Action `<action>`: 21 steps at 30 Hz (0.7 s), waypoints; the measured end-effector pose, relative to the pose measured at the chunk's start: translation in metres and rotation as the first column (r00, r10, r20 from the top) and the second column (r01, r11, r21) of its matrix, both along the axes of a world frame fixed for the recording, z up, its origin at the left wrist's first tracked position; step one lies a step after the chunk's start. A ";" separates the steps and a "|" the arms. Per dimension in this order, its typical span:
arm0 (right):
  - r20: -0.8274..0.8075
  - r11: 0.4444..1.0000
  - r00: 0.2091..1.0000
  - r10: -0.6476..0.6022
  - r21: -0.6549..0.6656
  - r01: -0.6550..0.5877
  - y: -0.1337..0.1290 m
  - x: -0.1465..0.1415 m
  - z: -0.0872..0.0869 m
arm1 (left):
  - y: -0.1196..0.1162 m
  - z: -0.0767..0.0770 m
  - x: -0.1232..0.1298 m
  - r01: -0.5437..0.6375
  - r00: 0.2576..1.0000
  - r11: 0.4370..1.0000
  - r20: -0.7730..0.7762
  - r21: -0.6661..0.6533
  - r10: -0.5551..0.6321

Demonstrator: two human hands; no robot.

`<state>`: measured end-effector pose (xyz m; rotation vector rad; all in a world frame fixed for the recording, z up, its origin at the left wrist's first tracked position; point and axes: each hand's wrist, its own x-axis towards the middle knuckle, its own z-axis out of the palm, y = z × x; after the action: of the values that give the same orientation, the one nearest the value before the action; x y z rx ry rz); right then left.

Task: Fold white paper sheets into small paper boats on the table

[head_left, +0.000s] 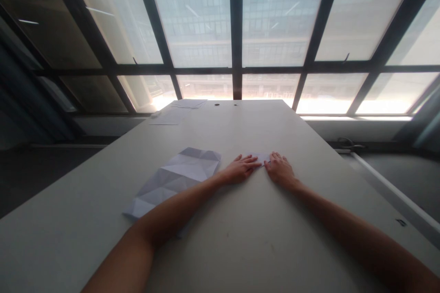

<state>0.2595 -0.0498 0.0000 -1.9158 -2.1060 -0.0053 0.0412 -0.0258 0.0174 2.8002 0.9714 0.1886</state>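
A small folded piece of white paper (260, 157) lies flat on the white table (240, 224), between my two hands and partly covered by them. My left hand (241, 168) rests flat on its left side with the fingers spread. On the right side my right hand (279, 169) lies with its fingers stretched out, touching the paper's edge. To the left of my left hand is a larger creased sheet of paper (182, 169), its folds standing up a little; my left forearm hides part of its lower edge.
Several flat white sheets (168, 116) lie at the table's far left corner. Two small dark spots, one a round hole (217, 105), show near the far edge. Large framed windows (237, 32) stand beyond. A small dark mark (400, 222) is at the right edge.
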 end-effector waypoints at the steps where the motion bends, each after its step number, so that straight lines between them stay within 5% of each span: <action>1: 0.001 1.000 1.000 0.001 -0.004 -0.001 0.000 0.000 0.000 | 0.000 0.000 -0.001 0.005 1.000 1.000 -0.011 0.001 -0.005; 8: 0.045 0.995 0.995 0.095 -0.023 -0.094 0.004 0.003 -0.002 | -0.002 0.000 -0.002 0.012 0.998 0.999 -0.061 0.040 -0.009; 21: -0.022 0.998 0.999 0.044 -0.040 -0.044 0.003 0.001 -0.003 | 0.001 -0.001 -0.004 -0.021 0.994 1.000 -0.105 0.020 0.023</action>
<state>0.2607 -0.0467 -0.0030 -1.8833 -2.1497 0.0675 0.0371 -0.0244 0.0162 2.8428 1.0287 0.0529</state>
